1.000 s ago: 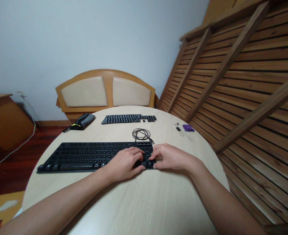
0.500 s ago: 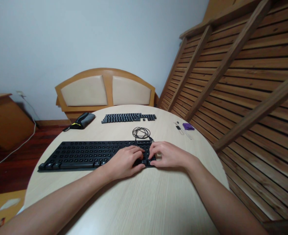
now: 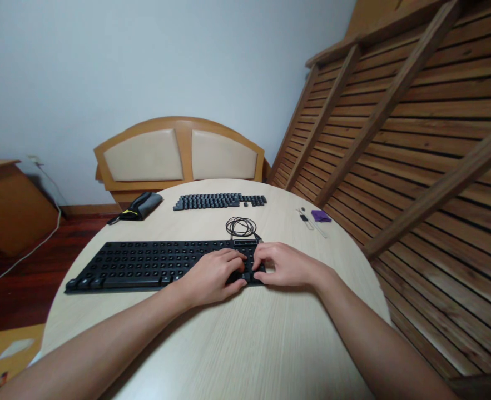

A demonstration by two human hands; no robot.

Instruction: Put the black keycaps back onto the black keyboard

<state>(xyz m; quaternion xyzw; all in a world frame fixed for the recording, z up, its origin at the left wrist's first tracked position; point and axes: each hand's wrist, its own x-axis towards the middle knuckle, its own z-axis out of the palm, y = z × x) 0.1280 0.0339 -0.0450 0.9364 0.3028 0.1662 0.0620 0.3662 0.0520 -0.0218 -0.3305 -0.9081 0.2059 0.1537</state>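
Observation:
A black keyboard lies on the round table, most of its keycaps off and the bare key posts showing. Some bottom-row caps remain on it. My left hand grips its right part, fingers bent over the number pad and thumb by the front edge. At the right end, my right hand is curled, with thumb and forefinger close together on the keyboard's corner. Whether a single key sits between those fingertips is hidden. Beyond the keyboard, loose black keycaps lie in rows, with one apart below the right group.
A coiled black cable rests behind the keyboard. A dark pouch with yellow trim lies at the table's far left. On the right are a small wire tool and a purple cloth. A wooden slatted frame leans alongside the table.
Both hands stay at the keyboard's right end. My right hand shifts very slightly downward and left; everything else looks the same.

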